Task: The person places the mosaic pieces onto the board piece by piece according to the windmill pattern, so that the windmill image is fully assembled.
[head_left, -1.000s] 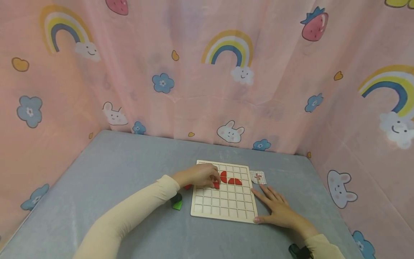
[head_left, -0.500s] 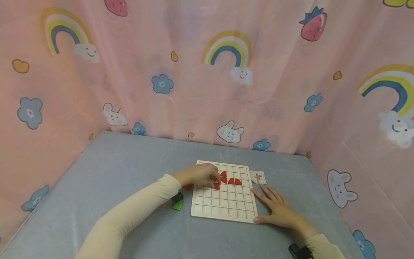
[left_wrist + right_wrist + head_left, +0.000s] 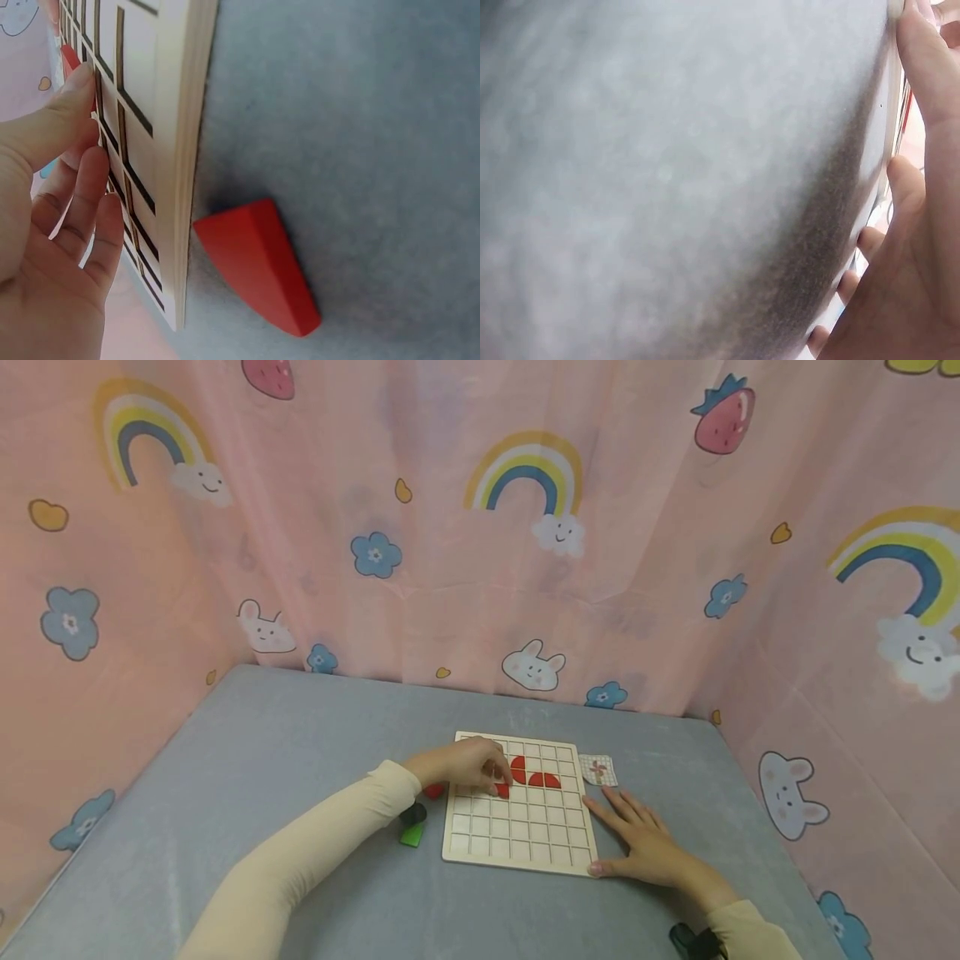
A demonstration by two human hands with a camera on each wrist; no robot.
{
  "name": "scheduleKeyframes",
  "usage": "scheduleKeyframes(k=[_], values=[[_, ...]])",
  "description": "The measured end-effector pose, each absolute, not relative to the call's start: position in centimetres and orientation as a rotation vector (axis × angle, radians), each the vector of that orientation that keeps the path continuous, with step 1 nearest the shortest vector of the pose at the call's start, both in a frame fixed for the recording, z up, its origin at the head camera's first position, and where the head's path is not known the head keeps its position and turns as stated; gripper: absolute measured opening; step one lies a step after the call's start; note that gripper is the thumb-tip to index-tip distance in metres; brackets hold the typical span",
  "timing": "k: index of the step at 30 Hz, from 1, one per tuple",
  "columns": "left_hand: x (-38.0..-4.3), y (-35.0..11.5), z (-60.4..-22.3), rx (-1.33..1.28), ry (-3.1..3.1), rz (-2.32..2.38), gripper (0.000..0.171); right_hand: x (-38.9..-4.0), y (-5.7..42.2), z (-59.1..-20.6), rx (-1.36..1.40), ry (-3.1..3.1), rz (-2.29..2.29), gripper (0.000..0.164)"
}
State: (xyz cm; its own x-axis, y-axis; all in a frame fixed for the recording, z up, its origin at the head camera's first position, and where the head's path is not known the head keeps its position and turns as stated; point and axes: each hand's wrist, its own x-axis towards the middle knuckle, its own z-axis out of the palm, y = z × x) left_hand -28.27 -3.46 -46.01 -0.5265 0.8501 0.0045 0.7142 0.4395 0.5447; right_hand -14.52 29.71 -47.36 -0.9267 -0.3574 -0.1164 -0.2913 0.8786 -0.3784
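Note:
A pale wooden grid board [image 3: 517, 839] lies on the grey cloth. Over its left part is my left hand [image 3: 472, 764], pinching a red curved-edge piece [image 3: 502, 791] at one of the squares. The left wrist view shows the thumb on the red piece [image 3: 70, 58], while the other fingers curve loosely beneath. More red pieces sit in the grid: an upright rounded shape [image 3: 518, 769] and a flat half-round [image 3: 546, 781]. My right hand [image 3: 648, 847] has its fingers spread, thumb and index touching the board's right edge, the rest on the cloth.
Left of the board lies a loose red piece [image 3: 259, 270]. A green piece [image 3: 412, 836] is on the cloth beside the left wrist's black camera [image 3: 414, 814]. A small card with a gridded flower picture [image 3: 598, 771] adjoins the board's upper right. Patterned pink curtain [image 3: 450, 610] surrounds the table.
Almost nothing differs. My left hand shifts very slightly at the same red piece, and the right hand stays still at the board's edge.

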Motion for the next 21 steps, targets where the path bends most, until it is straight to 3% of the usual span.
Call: scheduleKeyframes(k=[21], values=[[-28.7,-3.9,-46.8,1.286,2.369,0.859,0.020,-14.5,30.3,-48.1,-0.617,2.918,-0.603,0.102]])
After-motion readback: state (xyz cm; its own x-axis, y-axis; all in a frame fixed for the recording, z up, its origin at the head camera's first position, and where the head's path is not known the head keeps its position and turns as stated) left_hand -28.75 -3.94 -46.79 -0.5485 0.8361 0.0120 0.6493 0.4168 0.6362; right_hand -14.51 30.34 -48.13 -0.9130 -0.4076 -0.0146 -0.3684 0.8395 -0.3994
